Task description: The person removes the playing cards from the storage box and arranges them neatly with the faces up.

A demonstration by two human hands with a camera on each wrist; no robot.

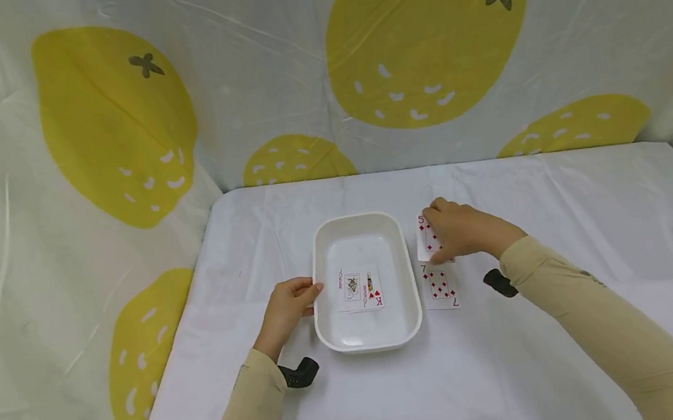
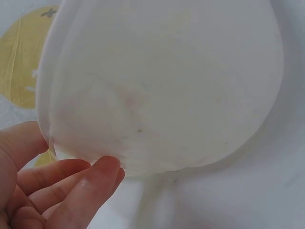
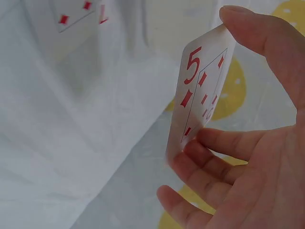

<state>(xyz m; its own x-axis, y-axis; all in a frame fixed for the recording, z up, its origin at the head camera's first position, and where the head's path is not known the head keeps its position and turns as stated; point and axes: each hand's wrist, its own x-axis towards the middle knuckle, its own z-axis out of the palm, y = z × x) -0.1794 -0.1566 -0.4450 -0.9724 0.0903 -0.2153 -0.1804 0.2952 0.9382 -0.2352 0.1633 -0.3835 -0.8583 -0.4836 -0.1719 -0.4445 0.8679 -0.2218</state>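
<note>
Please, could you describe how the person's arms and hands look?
Long beige sleeves cover both arms to the wrists. A small black device shows at each wrist. The left hand and right hand are bare, without gloves.

The head view looks forward-down; closer, left wrist shares its tray (image 1: 368,333), right wrist its diamond five (image 1: 424,243).

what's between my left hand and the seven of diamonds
The white tray, with a joker and a king in it, lies there, as the head view shows.

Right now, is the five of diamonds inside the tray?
No, out: the right hand grips the five of diamonds beside the tray.
</note>
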